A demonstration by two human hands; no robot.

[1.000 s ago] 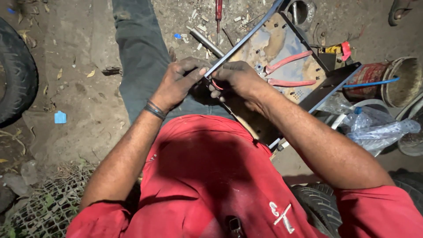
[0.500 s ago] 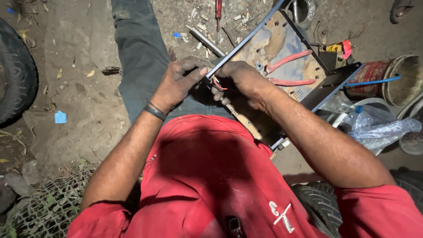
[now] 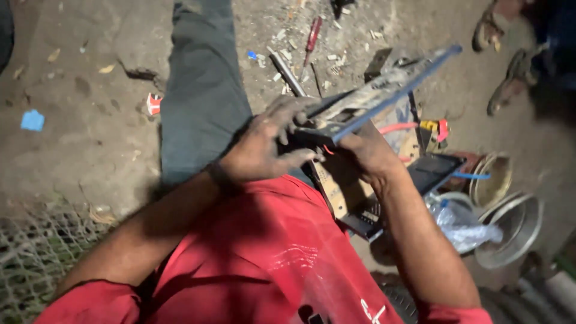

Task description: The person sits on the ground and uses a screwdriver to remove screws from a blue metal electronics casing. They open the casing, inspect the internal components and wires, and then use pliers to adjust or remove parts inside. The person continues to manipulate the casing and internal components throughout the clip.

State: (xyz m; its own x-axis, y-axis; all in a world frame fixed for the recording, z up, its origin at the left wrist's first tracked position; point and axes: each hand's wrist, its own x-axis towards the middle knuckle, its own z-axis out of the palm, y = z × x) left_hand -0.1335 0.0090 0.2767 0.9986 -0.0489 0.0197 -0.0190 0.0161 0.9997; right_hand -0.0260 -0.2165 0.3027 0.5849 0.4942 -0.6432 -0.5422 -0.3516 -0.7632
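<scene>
Dark metal, a long flat bar (image 3: 384,90), slants up and away over my lap so its near end sits where both hands can brace it. My left hand (image 3: 264,147) curls over that end, fingers half closed on it; my right hand (image 3: 366,153) clasps it from beneath

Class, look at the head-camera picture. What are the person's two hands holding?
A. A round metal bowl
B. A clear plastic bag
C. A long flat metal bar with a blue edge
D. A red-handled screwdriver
C: the left hand and right hand both grip one end of the long flat metal bar; the red-handled screwdriver, clear plastic bag and round metal bowl lie untouched on the ground.
</scene>
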